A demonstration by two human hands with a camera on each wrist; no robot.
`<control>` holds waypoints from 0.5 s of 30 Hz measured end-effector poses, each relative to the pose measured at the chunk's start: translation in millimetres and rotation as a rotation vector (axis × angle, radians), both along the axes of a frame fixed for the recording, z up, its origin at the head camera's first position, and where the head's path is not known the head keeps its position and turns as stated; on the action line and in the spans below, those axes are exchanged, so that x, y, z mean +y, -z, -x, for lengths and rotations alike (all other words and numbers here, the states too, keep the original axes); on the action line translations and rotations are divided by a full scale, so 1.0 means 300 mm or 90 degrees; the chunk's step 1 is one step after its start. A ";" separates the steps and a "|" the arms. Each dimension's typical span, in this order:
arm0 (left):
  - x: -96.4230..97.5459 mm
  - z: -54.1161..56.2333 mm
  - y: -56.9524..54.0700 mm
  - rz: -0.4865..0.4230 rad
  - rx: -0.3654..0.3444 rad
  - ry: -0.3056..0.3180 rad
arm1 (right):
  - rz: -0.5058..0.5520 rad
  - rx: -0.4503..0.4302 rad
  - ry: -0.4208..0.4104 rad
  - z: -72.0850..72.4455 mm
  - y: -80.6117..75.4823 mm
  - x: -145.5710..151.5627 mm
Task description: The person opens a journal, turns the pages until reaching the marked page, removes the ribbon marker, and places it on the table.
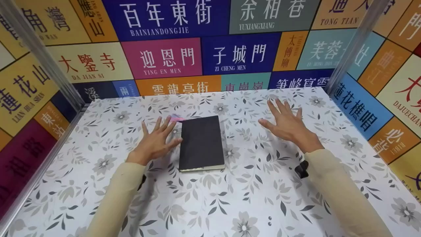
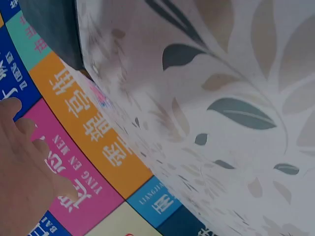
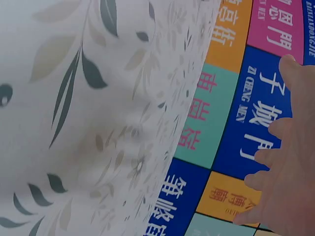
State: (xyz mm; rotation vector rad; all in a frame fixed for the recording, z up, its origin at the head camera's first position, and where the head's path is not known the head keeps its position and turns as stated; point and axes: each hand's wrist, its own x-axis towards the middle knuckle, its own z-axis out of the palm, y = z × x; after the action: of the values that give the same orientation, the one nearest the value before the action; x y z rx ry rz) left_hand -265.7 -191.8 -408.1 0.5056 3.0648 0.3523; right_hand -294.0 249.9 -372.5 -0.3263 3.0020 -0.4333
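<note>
A black-covered book [image 1: 202, 143] lies closed on the patterned table, its pale page edge showing at the near side. My left hand [image 1: 154, 141] is spread just left of the book, thumb pointing at its left edge. The right hand [image 1: 287, 125] is held to the right of the book, well apart from it, with fingers fanned out and nothing in them. A small pink item [image 1: 177, 118] pokes out by the book's far left corner, partly hidden. In the left wrist view the book's dark cover [image 2: 54, 29] shows at the top left, with the left hand [image 2: 29, 172] below it.
The table [image 1: 210, 204] wears a white cover with grey flowers and leaves. Upright panels with coloured Chinese street-name signs [image 1: 161, 57] stand at the back and both sides. Clear corner posts [image 1: 348, 46] join the panels.
</note>
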 end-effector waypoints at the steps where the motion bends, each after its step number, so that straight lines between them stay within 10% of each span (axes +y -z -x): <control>1: 0.006 -0.004 0.004 -0.005 0.002 0.008 | 0.000 -0.001 -0.005 -0.004 0.001 -0.008; 15: 0.101 -0.037 0.038 -0.064 -0.022 0.096 | 0.041 -0.010 -0.066 -0.065 0.027 -0.123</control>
State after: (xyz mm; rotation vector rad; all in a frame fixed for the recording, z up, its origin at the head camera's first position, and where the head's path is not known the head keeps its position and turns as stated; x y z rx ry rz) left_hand -254.7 -161.6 -419.6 0.7209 2.9627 0.5068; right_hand -274.5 212.9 -380.7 -0.4790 2.9443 -0.5215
